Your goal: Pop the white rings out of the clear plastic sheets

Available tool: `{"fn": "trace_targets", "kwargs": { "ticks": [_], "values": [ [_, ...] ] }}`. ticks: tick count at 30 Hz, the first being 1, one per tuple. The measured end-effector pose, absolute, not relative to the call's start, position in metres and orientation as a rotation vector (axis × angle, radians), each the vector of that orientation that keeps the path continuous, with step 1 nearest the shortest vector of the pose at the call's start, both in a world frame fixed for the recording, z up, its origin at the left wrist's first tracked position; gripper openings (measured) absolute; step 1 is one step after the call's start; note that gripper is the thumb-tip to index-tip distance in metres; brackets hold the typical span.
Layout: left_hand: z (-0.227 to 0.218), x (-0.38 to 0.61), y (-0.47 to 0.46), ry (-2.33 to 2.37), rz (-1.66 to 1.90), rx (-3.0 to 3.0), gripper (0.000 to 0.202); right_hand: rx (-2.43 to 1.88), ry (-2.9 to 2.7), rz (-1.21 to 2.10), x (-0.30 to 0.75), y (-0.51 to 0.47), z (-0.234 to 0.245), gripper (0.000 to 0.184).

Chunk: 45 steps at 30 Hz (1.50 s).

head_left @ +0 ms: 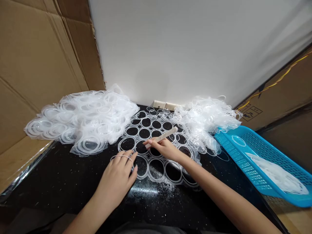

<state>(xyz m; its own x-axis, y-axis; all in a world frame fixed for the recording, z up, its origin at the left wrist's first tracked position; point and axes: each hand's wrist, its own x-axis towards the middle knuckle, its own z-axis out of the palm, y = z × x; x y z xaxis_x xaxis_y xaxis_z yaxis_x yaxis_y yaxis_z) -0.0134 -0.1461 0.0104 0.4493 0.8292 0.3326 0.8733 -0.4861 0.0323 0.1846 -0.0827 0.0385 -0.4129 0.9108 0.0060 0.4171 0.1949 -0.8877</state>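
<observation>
Your clear plastic sheet (165,169) lies flat on the black surface (60,182) in the lower middle of the frame. It is formed into close rows of round, whitish-rimmed circles with the dark showing through them, and your left hand (117,178) is spread flat on its near left edge. The thin pale wooden stick (165,135) sits at the centre of the frame, pinched near its lower left end by your right hand (165,149). It slants up and to the right, its lower tip low over the sheet's rims.
</observation>
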Motion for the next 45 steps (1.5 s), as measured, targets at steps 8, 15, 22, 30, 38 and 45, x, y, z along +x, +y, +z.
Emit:
{"fn": "trace_targets", "kwargs": {
  "ticks": [8,15,22,30,38,45],
  "values": [
    [-0.004,0.005,-0.150,-1.501,-0.267,-2.512,0.040,-1.230,-1.923,1.157,0.174,-0.094,0.023,0.029],
    [-0.005,0.004,-0.151,-1.497,-0.280,-2.509,0.041,-1.177,-1.913,1.086,0.172,-0.096,0.019,0.028],
    [-0.005,0.004,-0.151,-1.528,-0.304,-2.508,0.039,-1.162,-2.110,0.861,0.170,-0.098,0.020,0.027],
    [0.003,0.006,-0.149,-1.588,-0.227,-2.523,0.037,-0.941,-2.550,0.130,0.155,-0.109,0.000,0.031],
    [0.003,0.006,-0.149,-1.579,-0.235,-2.522,0.042,-1.139,-2.437,0.027,0.178,-0.065,0.008,0.028],
    [0.001,0.004,-0.147,-1.554,-0.271,-2.490,0.040,-1.140,-2.166,0.545,0.194,-0.064,0.027,0.030]
  ]
}}
